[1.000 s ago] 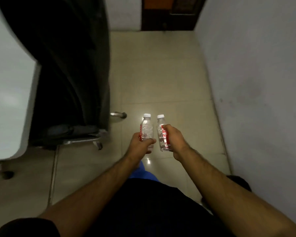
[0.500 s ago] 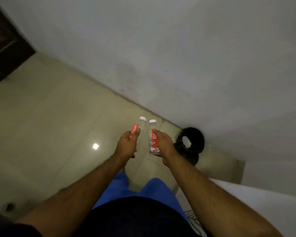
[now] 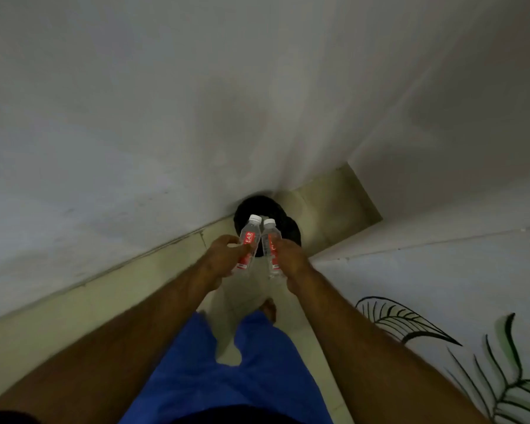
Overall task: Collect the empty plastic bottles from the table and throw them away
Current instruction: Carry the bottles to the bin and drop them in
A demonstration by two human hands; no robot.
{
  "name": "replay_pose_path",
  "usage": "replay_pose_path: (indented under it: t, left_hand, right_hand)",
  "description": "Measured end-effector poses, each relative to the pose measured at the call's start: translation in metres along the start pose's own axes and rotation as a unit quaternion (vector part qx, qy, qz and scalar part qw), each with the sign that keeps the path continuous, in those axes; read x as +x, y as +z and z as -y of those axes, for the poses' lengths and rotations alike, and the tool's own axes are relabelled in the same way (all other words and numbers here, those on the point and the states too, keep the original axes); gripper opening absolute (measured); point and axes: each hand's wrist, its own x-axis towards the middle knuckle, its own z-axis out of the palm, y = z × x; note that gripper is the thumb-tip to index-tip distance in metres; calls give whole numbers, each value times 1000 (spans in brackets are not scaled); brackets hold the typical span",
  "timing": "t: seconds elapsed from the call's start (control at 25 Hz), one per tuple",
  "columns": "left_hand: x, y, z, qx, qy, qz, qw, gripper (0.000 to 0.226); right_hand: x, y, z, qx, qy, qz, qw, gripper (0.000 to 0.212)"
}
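Observation:
I hold two clear plastic bottles with white caps and red labels, side by side in front of me. My left hand [image 3: 224,255] grips the left bottle [image 3: 249,240] around its lower half. My right hand [image 3: 289,260] grips the right bottle [image 3: 269,240] the same way. Both bottles tilt forward, their caps over the near edge of a black round bin [image 3: 276,214] that stands on the floor against the wall. The bottles hide part of the bin's opening.
A pale wall [image 3: 135,117] runs across the view right behind the bin. A white surface with a painted leaf pattern [image 3: 441,316] stands close on my right. Beige tiled floor [image 3: 74,316] lies to the left. My blue shorts and a bare foot show below.
I have turned from the corridor and walked up to the wall. The black bin has come from the right to directly under the bottles. Both hands keep their grip.

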Motion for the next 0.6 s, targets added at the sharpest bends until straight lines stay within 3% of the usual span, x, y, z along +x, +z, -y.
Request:
replay_pose_path:
  t: [0.16, 0.32, 0.44, 0.6]
  left_hand:
    - [70, 6, -23, 76, -12, 45, 996, 39]
    - [175, 13, -32, 146, -30, 72, 986, 32]
    - [262, 29, -27, 186, -31, 76, 979, 15]
    - [364, 43, -5, 262, -16, 49, 964, 11]
  right_hand:
    - [58, -9, -3, 77, 51, -34, 995, 30]
    - [152, 0, -21, 144, 45, -98, 984, 11]
    - [229, 9, -29, 211, 45, -125, 969, 13]
    - [351, 40, -77, 199, 71, -164, 963, 16]
